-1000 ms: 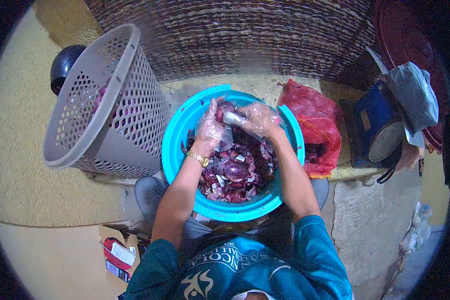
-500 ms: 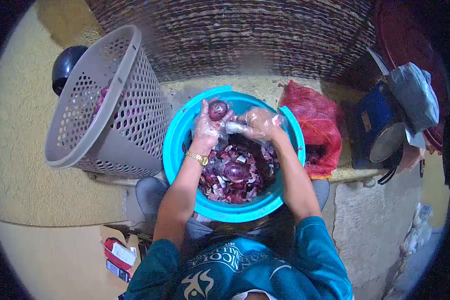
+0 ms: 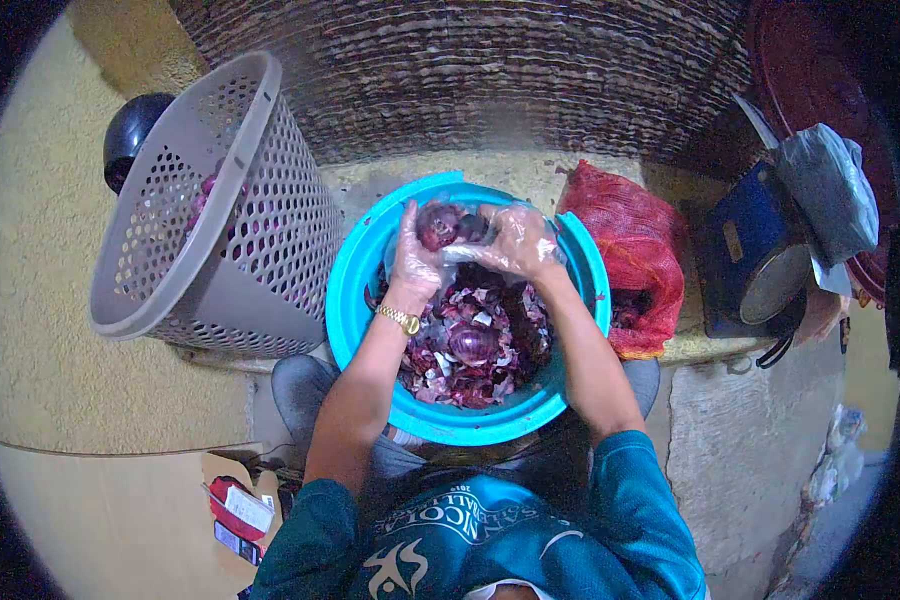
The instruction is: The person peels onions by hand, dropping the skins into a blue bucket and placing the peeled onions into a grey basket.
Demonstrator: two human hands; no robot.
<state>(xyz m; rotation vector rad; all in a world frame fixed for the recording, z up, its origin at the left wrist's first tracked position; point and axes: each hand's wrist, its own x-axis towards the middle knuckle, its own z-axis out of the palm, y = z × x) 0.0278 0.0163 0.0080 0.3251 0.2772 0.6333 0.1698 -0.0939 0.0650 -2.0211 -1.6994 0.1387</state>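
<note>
My left hand (image 3: 414, 256), in a clear plastic glove with a gold watch at the wrist, holds a red onion (image 3: 437, 226) above the far part of a turquoise basin (image 3: 342, 300). Close beside it, my gloved right hand (image 3: 522, 243) has its fingers curled around a dark purple piece of onion skin (image 3: 473, 228) at the onion's right side. Motion and glare blur its fingertips. Loose papery skins (image 3: 482, 298) fill the basin below, and another whole red onion (image 3: 473, 345) lies on top of them.
At left a tall grey perforated basket (image 3: 270, 210) leans, with red onions (image 3: 202, 200) inside. A red mesh sack (image 3: 630, 240) stands right of the basin, beside a blue weighing scale (image 3: 745, 245). A brick-patterned wall (image 3: 470, 80) rises behind. A cardboard box (image 3: 232, 470) lies lower left.
My right hand has drawn back slightly from the onion, and a dark piece of skin now shows between them. The left hand has turned the onion a little.
</note>
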